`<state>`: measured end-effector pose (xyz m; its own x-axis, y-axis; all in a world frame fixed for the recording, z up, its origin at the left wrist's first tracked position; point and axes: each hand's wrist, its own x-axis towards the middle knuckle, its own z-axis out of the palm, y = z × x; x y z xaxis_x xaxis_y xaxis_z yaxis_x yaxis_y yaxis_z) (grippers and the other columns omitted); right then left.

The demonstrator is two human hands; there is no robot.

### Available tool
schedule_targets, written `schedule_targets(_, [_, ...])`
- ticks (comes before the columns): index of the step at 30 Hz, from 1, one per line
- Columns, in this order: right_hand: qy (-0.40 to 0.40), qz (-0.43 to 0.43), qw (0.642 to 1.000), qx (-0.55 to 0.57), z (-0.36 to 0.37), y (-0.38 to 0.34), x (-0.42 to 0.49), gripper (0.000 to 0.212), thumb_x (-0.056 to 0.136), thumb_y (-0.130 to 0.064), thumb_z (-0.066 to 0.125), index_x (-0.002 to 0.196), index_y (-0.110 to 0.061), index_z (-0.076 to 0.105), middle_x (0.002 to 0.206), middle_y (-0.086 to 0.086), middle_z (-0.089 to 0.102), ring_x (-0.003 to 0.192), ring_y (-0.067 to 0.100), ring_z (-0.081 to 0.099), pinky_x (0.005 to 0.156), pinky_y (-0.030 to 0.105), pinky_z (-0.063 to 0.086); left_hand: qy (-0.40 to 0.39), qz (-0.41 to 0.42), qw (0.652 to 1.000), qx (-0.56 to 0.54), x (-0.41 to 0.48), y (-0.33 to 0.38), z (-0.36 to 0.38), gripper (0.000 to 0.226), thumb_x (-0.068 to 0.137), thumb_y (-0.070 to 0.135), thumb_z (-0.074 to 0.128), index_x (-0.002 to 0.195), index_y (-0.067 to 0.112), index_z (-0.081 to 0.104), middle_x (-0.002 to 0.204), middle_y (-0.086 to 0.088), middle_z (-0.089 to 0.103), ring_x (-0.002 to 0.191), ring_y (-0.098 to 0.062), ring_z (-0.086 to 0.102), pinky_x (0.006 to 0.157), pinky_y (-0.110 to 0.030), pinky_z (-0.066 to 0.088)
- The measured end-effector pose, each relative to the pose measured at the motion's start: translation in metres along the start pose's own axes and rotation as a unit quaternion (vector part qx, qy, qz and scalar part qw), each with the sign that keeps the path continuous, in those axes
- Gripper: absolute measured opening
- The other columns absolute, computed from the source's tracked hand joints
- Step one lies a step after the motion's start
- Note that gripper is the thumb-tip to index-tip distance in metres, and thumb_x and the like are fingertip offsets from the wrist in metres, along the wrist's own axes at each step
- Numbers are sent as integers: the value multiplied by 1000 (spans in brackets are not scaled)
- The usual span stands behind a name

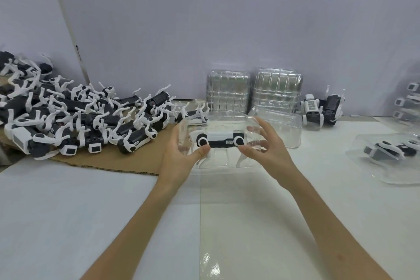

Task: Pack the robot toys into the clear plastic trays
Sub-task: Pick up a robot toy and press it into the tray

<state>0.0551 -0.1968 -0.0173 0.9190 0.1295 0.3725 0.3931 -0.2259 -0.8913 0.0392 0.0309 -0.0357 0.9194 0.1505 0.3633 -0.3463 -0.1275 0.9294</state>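
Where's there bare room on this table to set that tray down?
Widest free patch: the white tabletop nearest the person, below the cardboard. A smaller one lies between the right hand and the packed tray at right. Crowded: the pile of robot toys on the left, tray stacks by the wall.

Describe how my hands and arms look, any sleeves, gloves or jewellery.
The left hand and right hand wear no gloves, and no rings show. The left forearm and right forearm are uncovered: no sleeve, watch or bracelet in view.
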Motion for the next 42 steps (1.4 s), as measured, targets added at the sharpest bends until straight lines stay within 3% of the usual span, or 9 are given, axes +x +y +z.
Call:
schedule_targets(7, [8,-1,999,43,-1,-6,-1,66,72,-44,78,131,-50,49,133,-16,53,100,9,69,73,13,52,-87,-205,967,-124,-1,3,-3,83,58,51,89,129,23,56,111,0,72,95,-15,69,84,-37,45])
schedule_targets(11, [-30,38,998,41,-2,-4,0,60,77,-50,78,127,-52,45,130,-19,55,100,1,67,81,19,51,-80,-155,977,-119,0,0,1,58,69,43,79,123,35,58,100,1,75,92,-20,73,81,-33,54])
schedule_targets(15, [-54,81,995,15,-2,0,-1,64,72,-52,70,130,-45,46,132,-8,61,99,2,66,82,22,45,-60,-133,984,-105,2,-1,-1,72,67,42,80,131,19,57,112,-14,72,92,-23,72,70,-28,49])
schedule_targets(19, [-13,71,997,-6,-1,2,-2,61,70,-54,74,126,-50,49,134,-17,54,110,2,60,81,16,46,-20,-110,990,-87,0,-1,2,68,61,45,82,121,26,58,110,-7,73,99,-23,72,63,-18,49])
schedule_targets(23, [124,-36,980,-150,14,5,-4,59,86,-28,77,137,-27,49,131,-14,48,116,9,50,99,30,42,68,-106,986,-110,-2,-4,9,82,59,42,85,128,19,49,117,-10,67,104,-28,69,76,-33,53])
schedule_targets(26, [139,-181,944,-240,24,0,-10,44,79,1,60,116,-22,68,112,-4,57,103,14,56,96,36,43,111,-73,987,-94,-3,-6,10,80,66,36,88,131,18,45,111,0,68,87,-4,70,69,-19,55])
schedule_targets(29, [35,-203,920,-333,32,-4,-16,51,73,-3,51,109,-30,73,107,-10,68,107,17,58,102,32,27,135,-45,988,-66,-4,-8,11,74,72,31,88,130,18,45,90,11,69,66,3,67,56,-8,47])
schedule_targets(37, [-102,-169,818,-540,56,6,-28,54,82,-14,55,133,-32,56,148,9,44,139,29,35,111,45,14,102,-3,994,-36,-13,-7,18,65,69,35,88,119,38,45,100,38,64,82,-5,72,78,-31,56])
schedule_targets(42, [-83,-154,816,-551,57,9,-28,54,86,-18,50,139,-23,46,150,11,35,133,26,37,104,39,19,84,33,996,9,-13,-5,21,76,66,45,86,128,32,44,106,54,50,90,3,67,74,-16,54])
